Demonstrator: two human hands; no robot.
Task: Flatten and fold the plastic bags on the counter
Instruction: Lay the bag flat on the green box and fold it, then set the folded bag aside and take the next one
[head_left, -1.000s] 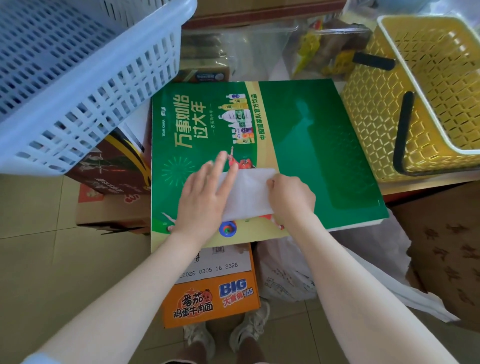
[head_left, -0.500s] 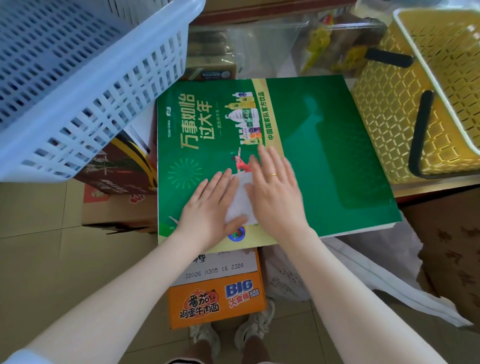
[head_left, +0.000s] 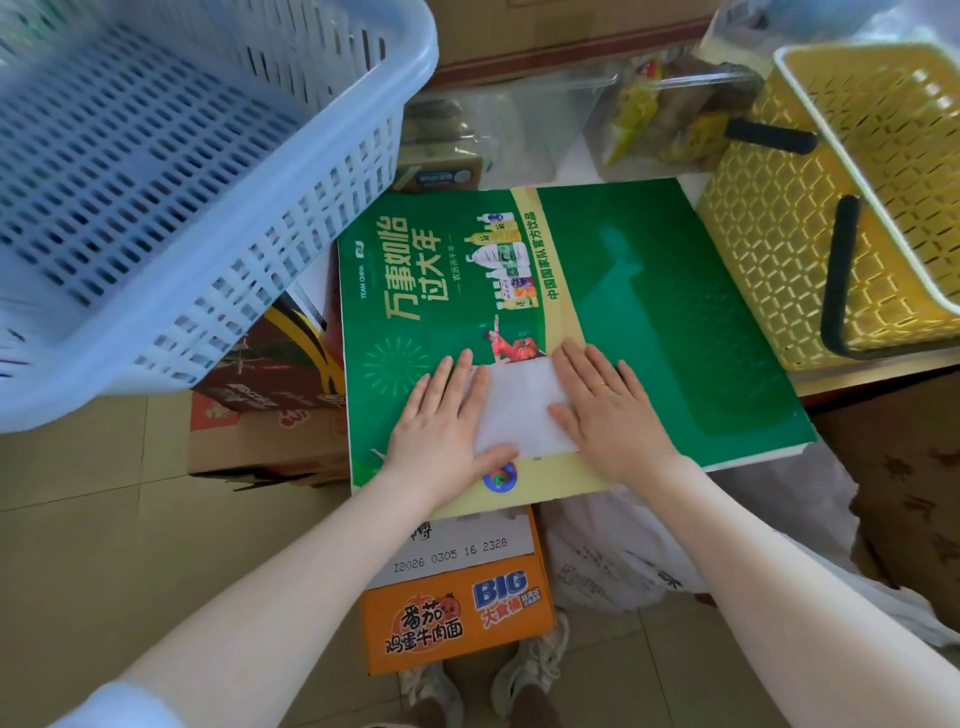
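Folded white plastic bag (head_left: 519, 410) lies between both grips, long axis spanning them; left hand (head_left: 441, 415) and right hand (head_left: 608, 410) spread flat, pressing its ends, equally near.

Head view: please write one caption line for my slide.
Left hand and right hand press a folded white plastic bag flat on a green board.

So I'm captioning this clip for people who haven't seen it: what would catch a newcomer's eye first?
Probably the two hands, the left hand and the right hand, pressed flat on either end of a folded white plastic bag in the middle. It lies on a big bright green printed board. A pale blue basket fills the upper left and a yellow basket sits at the right.
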